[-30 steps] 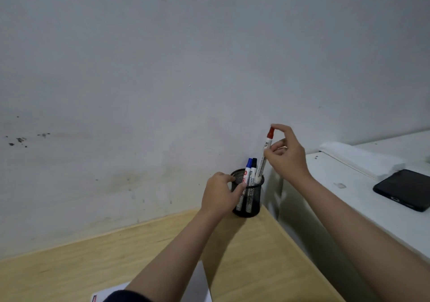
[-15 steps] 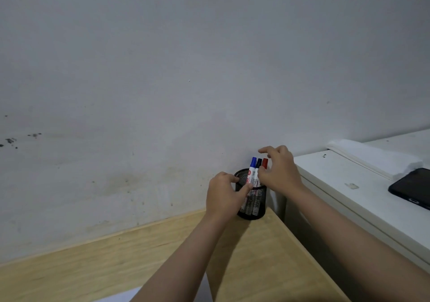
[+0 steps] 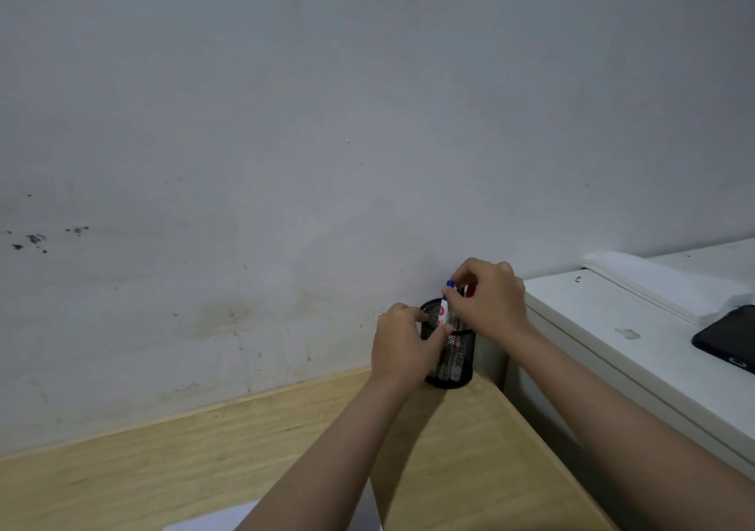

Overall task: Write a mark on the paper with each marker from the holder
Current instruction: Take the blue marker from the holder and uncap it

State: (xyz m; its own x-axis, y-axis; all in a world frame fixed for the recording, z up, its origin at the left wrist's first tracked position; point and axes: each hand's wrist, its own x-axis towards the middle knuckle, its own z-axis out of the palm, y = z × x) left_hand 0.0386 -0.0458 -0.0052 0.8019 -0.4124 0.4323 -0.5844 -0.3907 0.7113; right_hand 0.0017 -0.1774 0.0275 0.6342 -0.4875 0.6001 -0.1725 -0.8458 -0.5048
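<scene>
Hands meet at the holder on the bench's far corner: left hand grips its side, right hand pinches the blue marker. A crooked pull could tip the holder off the edge.

Dim, even indoor light; soft shadows; slight motion blur; wide-angle edge distortion.
</scene>
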